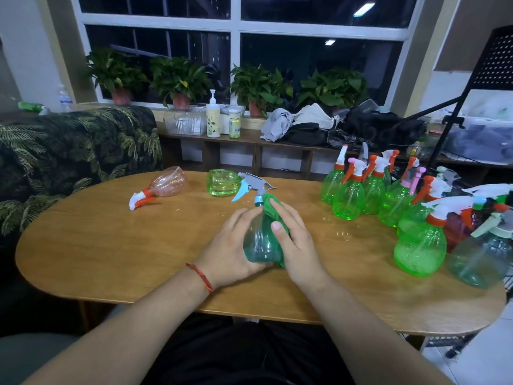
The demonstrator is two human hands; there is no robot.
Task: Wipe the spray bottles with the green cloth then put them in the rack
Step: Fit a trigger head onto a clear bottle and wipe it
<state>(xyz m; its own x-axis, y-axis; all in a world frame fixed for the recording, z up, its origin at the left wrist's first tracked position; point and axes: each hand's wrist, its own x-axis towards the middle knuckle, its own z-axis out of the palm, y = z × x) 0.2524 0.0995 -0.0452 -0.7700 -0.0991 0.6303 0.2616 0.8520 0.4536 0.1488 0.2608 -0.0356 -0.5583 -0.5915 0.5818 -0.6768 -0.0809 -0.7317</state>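
Fingers (245, 215) of the left hand (230, 245) curl round the teal spray bottle (258, 245) at the middle of the bench (111, 245). Fingers (277, 227) of the right hand (299, 245) clasp the green cloth (273, 211) against its 3 o'clock flank. Better to turn the bottle steadily under the cloth, reaching neck and trigger. A pink bottle (169, 184) and a green bottle (222, 182) lie toward 11 and 12 o'clock.

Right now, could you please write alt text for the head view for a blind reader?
A left hand grips a teal spray bottle at a wooden table while the right hand holds a green cloth against its side. A pink bottle and a green bottle lie on their sides farther back; more bottles stand at the right.
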